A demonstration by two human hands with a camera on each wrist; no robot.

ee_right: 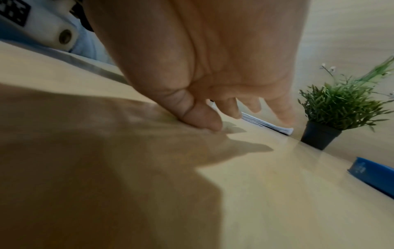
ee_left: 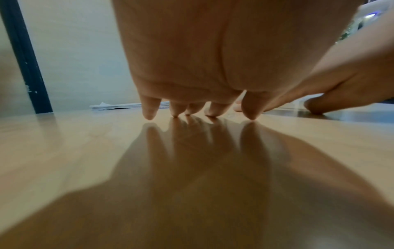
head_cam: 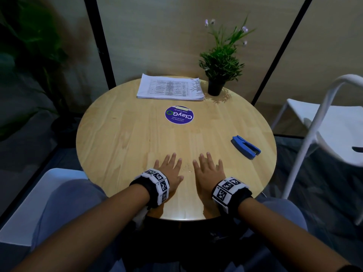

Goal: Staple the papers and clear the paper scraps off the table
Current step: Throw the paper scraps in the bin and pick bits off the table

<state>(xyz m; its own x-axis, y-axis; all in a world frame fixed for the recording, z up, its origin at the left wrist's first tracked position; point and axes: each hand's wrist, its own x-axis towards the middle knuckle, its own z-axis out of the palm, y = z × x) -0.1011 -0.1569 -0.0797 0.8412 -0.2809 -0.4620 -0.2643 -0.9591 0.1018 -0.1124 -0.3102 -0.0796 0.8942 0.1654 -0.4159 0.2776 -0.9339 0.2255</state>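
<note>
A stack of printed papers (head_cam: 170, 88) lies at the far side of the round wooden table (head_cam: 121, 134); its edge shows in the left wrist view (ee_left: 115, 106) and right wrist view (ee_right: 268, 125). A blue stapler (head_cam: 246, 147) lies on the right part of the table, its end visible in the right wrist view (ee_right: 370, 175). My left hand (head_cam: 170, 167) and right hand (head_cam: 208, 167) lie flat, palms down, side by side near the front edge, fingers spread and holding nothing. In the left wrist view the fingertips (ee_left: 149, 114) touch the wood. No paper scraps show.
A potted plant (head_cam: 219, 71) stands at the back right of the table, next to the papers. A round purple sticker (head_cam: 179, 115) sits in the table's middle. A white chair (head_cam: 324, 122) is to the right, another seat (head_cam: 39, 203) at the near left.
</note>
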